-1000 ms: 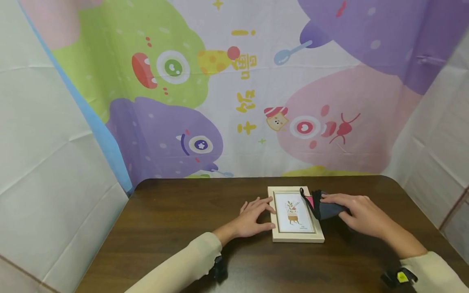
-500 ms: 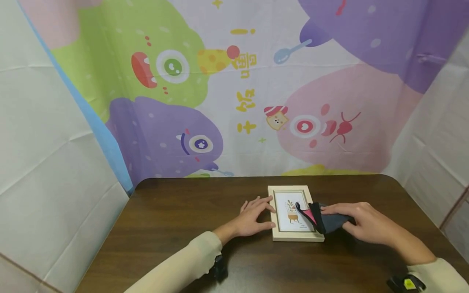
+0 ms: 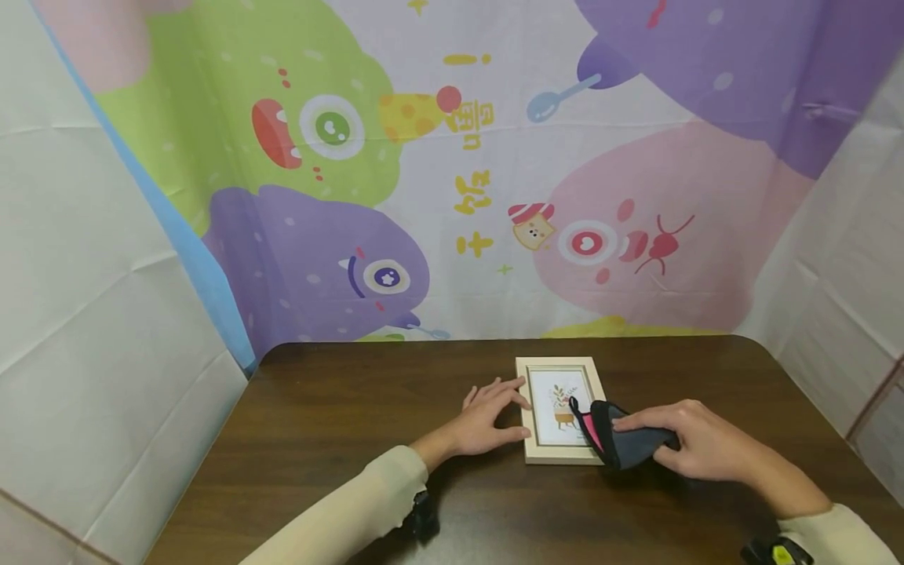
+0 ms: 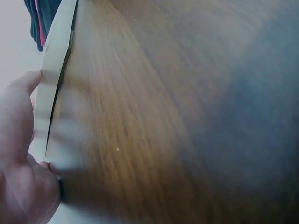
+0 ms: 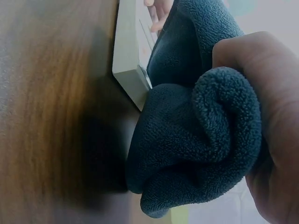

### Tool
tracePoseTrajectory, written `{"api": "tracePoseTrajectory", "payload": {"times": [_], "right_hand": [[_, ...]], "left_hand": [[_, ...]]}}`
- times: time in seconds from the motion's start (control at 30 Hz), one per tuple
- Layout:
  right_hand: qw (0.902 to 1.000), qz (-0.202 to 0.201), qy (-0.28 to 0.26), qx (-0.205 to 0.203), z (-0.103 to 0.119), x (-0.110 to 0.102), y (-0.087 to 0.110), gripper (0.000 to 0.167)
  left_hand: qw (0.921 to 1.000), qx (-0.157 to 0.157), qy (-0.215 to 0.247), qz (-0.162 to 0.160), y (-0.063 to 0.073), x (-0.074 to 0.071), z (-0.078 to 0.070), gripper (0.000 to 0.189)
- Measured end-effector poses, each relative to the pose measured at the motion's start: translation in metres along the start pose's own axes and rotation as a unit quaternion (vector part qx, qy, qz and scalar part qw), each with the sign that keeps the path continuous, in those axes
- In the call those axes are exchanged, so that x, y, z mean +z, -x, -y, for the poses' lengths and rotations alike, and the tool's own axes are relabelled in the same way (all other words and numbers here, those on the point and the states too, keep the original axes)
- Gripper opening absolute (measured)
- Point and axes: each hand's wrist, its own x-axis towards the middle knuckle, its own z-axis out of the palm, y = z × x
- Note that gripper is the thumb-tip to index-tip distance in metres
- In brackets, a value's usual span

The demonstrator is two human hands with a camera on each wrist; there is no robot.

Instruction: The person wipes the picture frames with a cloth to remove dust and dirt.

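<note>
A cream picture frame lies flat on the brown table, showing a drawing of a potted plant. My left hand rests against its left edge, fingers spread and touching the border. In the left wrist view, the thumb touches the frame's side. My right hand grips a bunched dark grey cleaning cloth with black edging, a pink patch and a hanging loop. The cloth covers the frame's lower right corner in the head view. Close up, the fluffy cloth lies folded beneath the right hand.
The dark wood table spreads out around the frame. Behind it hangs a curtain printed with cartoon monsters. Pale sheets stand on both sides. Each forearm wears a black wrist device.
My right hand has drawn the cloth from the frame's upper right side down to its lower right corner, uncovering the upper right border. The left hand stays in place.
</note>
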Motion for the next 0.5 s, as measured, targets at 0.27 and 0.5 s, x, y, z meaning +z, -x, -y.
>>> {"api": "tracePoseTrajectory", "payload": {"times": [0.27, 0.5], "right_hand": [[0.9984, -0.047, 0.031, -0.010, 0.000, 0.022, 0.002, 0.062], [0.9940, -0.079, -0.033, 0.067, 0.004, 0.036, 0.004, 0.063]], "left_hand": [[1.0000, 0.006, 0.000, 0.000, 0.001, -0.001, -0.002, 0.037], [1.0000, -0.001, -0.002, -0.004, -0.001, 0.001, 0.001, 0.039]]}}
